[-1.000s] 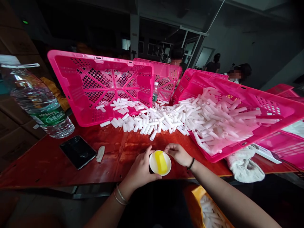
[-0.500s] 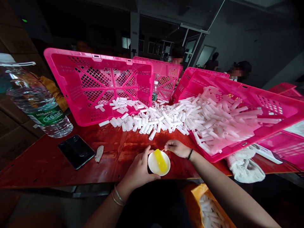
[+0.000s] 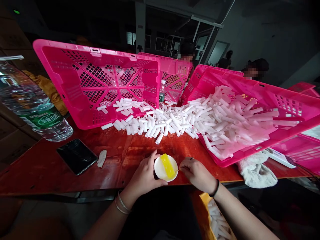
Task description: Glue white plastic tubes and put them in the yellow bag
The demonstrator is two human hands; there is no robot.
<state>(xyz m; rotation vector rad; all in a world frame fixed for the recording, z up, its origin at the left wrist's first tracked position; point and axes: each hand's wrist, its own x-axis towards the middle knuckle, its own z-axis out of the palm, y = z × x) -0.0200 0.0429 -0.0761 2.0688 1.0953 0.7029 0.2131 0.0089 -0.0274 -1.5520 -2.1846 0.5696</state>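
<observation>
Yellow and glossy, an oblong block [image 3: 167, 165] lies slantwise in a white, round, shallow bowl [image 3: 159, 170] at the lower centre of the frame. Work on the block appears to be in progress: the piece looks largely whole, is inside the bowl, and in this inspector's judgement most of it is left to deal with. Whether any portion is already gone cannot be determined.

Position relative to the hands: the bowl sits between the two, over the near part of the red-brown, polished desk [image 3: 120, 150]. The left hand [image 3: 145, 175] is closed about the bowl's left side, thumb along the near edge and fingers at the far edge. The right hand [image 3: 197, 173], to the right of the bowl, pinches a thin, pale stick [image 3: 177, 171] pointed at the block's lower end; contact between stick and block is too small to confirm. The hands are apart from each other.

Neither hand touches the white, hollow, short tubes [image 3: 172, 125], which are heaped across the centre of the frame and spill from a pink, perforated plastic crate [image 3: 252, 146] at right.
</observation>
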